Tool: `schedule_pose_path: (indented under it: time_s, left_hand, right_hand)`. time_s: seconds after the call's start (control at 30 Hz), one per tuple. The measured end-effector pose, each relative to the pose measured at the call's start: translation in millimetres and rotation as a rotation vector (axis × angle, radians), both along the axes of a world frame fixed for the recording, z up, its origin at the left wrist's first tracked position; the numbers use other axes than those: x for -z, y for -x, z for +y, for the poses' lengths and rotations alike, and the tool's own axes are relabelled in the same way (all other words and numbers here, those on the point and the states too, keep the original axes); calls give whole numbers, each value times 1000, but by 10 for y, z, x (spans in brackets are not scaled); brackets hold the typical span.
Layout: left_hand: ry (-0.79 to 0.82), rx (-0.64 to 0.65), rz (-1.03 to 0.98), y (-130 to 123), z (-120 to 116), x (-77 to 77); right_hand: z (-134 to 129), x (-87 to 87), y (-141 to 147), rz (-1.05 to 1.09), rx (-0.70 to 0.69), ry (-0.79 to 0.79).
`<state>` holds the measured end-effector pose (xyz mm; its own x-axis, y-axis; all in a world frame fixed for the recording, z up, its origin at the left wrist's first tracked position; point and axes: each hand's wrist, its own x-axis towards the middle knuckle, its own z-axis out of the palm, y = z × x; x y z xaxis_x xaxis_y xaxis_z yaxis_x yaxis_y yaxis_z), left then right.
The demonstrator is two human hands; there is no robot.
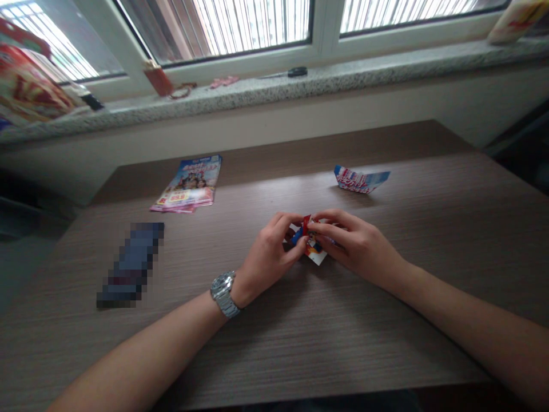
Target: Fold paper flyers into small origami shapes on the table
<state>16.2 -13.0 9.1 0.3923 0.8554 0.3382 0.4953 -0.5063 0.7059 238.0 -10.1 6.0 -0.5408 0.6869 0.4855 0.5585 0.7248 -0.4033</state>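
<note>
Between both hands, just above the middle of the table, is a small piece of folded printed paper [316, 254] in red, blue, yellow and white. The fingers and thumb of my left hand [274, 249], with a metal watch on the wrist, pinch its left side. My right hand [354, 240] grips the right side, its fingers over the upper edge. Much of the paper is hidden behind the fingers. Beyond my right hand stands a folded paper boat shape [360, 180] in blue, white and red print, apart from both hands.
A stack of printed leaflets [191, 180] lies at the table's back left. Nearer on the left is a dark, pixelated flat object [131, 266]. Behind the wooden table [266, 343], a granite windowsill [240, 94] holds a dark-handled tool [297, 71], a red item [158, 79] and packages.
</note>
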Motion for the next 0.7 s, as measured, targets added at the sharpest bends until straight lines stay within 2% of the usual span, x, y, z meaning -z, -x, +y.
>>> schedule_pose_path:
  time_s: [0.43,0.7]
  left_hand:
    - [11,1,-13,-1,0,4]
    - [2,2,-5,-5,-3,-9]
  right_hand:
    - [-2,-44,15,15,8,-26]
    - [-1,-12,-1,6,-10,-27]
